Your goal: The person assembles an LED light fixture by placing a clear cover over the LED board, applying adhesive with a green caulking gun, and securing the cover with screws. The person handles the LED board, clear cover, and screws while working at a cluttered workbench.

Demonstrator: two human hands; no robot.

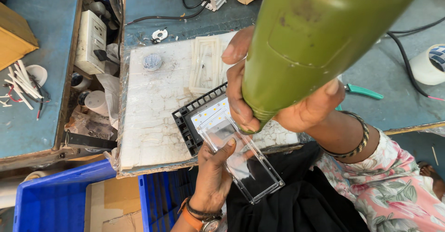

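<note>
My right hand [278, 97] grips a big olive-green cylindrical tool [315, 37] that points down at a black ribbed lamp housing [187, 121] with a white board of small yellow lights [211, 114]. My left hand [213, 172] rests its fingers on a clear rectangular plastic cover [252, 172], which lies tilted over the housing and sticks out past the board's near edge. The tool's tip is hidden behind my right fingers.
The housing lies on a cracked white board [153, 111] with a cream frame [206, 65] and a small grey disc [152, 61]. Green-handled pliers [364, 91] and a tape roll [429, 65] lie right. Blue crates [55, 195] stand below; a wall socket block [90, 42] is left.
</note>
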